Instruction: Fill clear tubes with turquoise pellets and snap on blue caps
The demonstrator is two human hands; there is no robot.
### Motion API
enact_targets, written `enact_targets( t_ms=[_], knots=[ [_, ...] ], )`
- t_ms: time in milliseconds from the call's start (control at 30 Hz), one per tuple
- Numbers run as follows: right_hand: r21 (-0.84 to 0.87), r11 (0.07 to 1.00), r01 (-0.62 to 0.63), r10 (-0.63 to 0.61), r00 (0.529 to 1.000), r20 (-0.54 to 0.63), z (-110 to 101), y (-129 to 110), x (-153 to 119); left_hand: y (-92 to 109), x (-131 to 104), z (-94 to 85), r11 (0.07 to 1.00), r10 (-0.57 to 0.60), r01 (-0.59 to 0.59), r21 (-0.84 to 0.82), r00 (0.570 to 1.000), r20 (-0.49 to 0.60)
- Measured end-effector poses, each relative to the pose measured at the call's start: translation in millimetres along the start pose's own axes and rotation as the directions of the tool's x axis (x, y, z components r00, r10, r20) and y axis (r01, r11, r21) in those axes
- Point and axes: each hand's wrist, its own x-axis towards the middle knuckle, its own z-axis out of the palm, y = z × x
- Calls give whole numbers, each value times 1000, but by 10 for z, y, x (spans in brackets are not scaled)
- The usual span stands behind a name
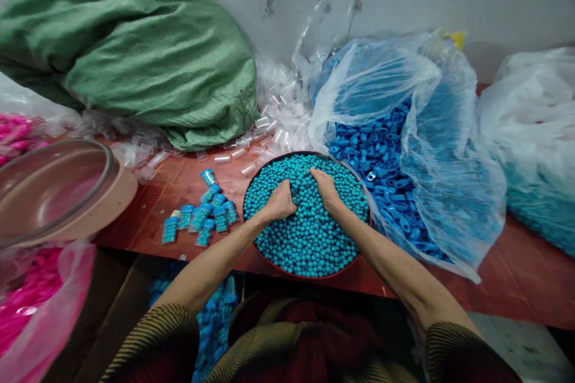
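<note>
A round, red-rimmed basin (pixel 309 276) full of small turquoise beads (pixel 309 239) is in front of me, and both my hands are over it. My left hand (pixel 282 198) is closed at the beads left of the middle; a small clear plastic tube (pixel 294 196) shows partly at its fingers. To its right, my right hand (pixel 324 184) has its fingers drawn together, tips down at the bead surface. Whatever those fingertips hold is too small to make out. Left of the basin lie several filled tubes (pixel 200 215) with blue caps and turquoise beads inside.
Behind the basin are loose clear tubes (pixel 285 111) and a green sack (pixel 171 54). An open plastic bag (pixel 453 149) of blue caps (pixel 386 173) is at the right. Left are a pinkish basin (pixel 123 191) and a bag of pink pieces (pixel 33 293). The red table (pixel 516 275) has its edge near me.
</note>
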Motion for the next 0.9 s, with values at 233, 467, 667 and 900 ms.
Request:
enact_targets(
  t_ms=[233,467,667,900],
  knots=[
    [-118,964,238,-221,965,138,223,-225,-248,-117,89,207,948,51,-99,-303,986,-162],
    [-311,842,440,-351,886,301,254,-231,-271,-281,195,323,830,162,-229,-508,971,-173],
    [-179,806,564,-449,780,435,125,-247,-368,-329,137,341,763,191,-293,-576,954,-233],
    [3,931,364,-356,909,217,-273,-267,-354,-299,-196,87,891,54,-170,-420,960,-275]
  ],
)
